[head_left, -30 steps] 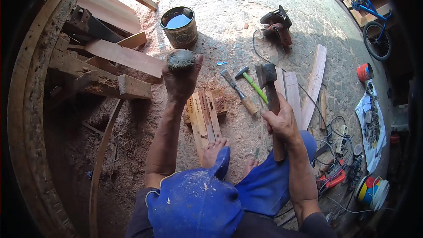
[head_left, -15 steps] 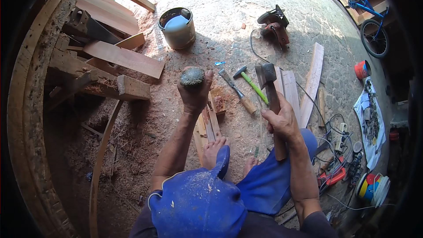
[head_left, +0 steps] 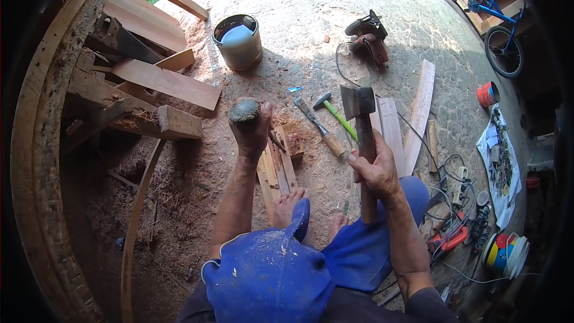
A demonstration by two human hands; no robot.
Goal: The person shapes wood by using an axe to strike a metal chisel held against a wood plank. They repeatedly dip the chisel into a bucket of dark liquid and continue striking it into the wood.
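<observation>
My left hand (head_left: 249, 137) is wrapped round a tool with a round, battered grey top (head_left: 244, 112); a narrow dark shaft shows just below the fist, over several wooden strips (head_left: 279, 173) on the ground, where my bare foot (head_left: 287, 206) rests. In my right hand (head_left: 376, 173) is a hatchet (head_left: 359, 103), held upright by its wooden handle, head at the top. Between my hands lie a wooden-handled chisel (head_left: 329, 140) and a green-handled hammer (head_left: 339, 119).
A bucket (head_left: 238, 51) and a power tool (head_left: 373, 48) sit ahead. Timber framing (head_left: 179, 119) and a handsaw (head_left: 125, 42) are at left. Planks (head_left: 418, 116), cables, a red clamp (head_left: 454, 236), a cloth (head_left: 499, 191) and a blue bicycle (head_left: 496, 12) are at right.
My left hand has come down lower over the wooden strips with its tool. My right hand and the hatchet have shifted slightly left.
</observation>
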